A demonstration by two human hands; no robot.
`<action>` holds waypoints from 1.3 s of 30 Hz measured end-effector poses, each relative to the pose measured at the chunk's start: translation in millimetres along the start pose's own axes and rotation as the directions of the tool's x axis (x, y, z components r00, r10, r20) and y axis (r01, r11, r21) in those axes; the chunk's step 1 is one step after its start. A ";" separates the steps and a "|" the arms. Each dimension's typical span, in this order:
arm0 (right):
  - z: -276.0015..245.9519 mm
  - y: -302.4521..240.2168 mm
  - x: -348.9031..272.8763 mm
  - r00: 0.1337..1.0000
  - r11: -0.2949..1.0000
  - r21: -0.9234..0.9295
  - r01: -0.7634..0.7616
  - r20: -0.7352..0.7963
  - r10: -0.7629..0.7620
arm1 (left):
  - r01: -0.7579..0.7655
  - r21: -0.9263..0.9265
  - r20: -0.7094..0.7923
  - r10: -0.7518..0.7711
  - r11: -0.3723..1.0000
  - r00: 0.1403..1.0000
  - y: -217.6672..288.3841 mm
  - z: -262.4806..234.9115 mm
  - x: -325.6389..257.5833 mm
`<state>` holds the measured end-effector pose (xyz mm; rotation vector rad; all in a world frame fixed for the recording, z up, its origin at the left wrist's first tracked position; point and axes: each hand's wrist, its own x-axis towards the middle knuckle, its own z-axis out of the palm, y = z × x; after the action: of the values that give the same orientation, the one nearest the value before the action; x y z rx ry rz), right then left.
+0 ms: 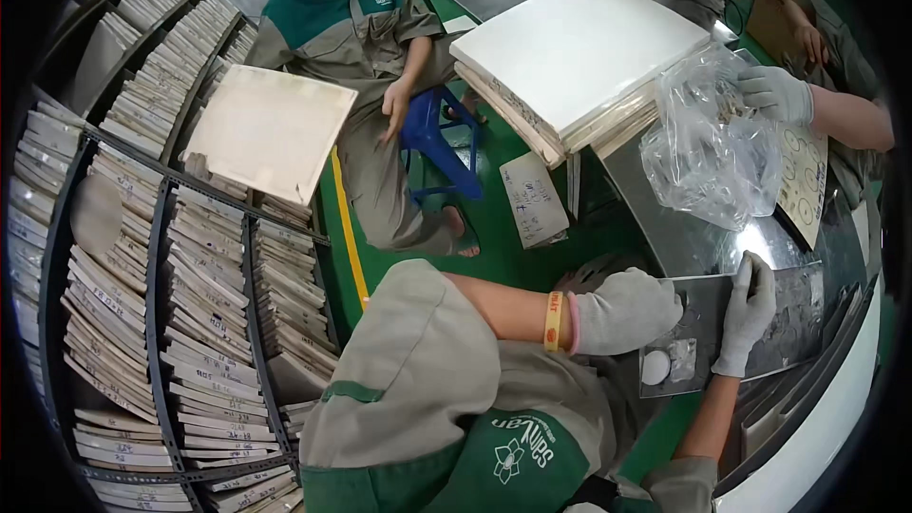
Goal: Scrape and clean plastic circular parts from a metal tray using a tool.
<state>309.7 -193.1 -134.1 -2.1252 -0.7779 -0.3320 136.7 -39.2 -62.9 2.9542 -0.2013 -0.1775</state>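
My left hand [625, 312], in a white knit glove with a yellow band at the wrist, is curled closed over a dark grey flat board [701, 302]. Whatever its fingers may hold is hidden. Beside it, my right hand [746, 318], gloved too, lies on the same board with its fingers stretched out, pointing away from me. On the near left corner of the board are a white round disc [655, 367] and a small clear plastic packet [682, 359]. Faint round shapes show on the board's right part.
Clear plastic bags [712, 152] are under another person's gloved hand [774, 93]. A stack of large white boards [579, 52] stands ahead on the metal table [636, 171]. A seated person [351, 57] is near a blue stool [442, 142]. Shelves packed with boards [123, 313] fill the left.
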 end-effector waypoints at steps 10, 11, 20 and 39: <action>2.0 15.8 3.1 0.892 0.907 0.410 -0.097 -0.368 0.262 | -0.054 -0.551 -0.625 -0.370 0.832 0.687 -11.5 46.5 -8.8; -0.5 16.8 1.9 0.889 0.878 0.460 -0.131 -0.337 0.310 | -0.019 -0.574 -0.598 -0.404 0.818 0.692 -12.4 49.9 -4.0; -20.1 -3.3 4.2 0.842 0.611 0.582 -0.536 0.318 0.436 | 0.185 -0.648 -0.258 -0.442 0.739 0.859 -16.1 76.6 2.2; -42.7 -77.8 -43.1 0.961 0.963 -0.269 -0.028 0.257 0.100 | 0.134 -0.750 -0.235 -0.450 0.647 0.862 -23.4 78.9 2.5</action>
<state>228.5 -208.2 -80.1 -2.4770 -0.8538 -0.1154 131.9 -29.8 -144.6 2.1294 0.3562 0.2700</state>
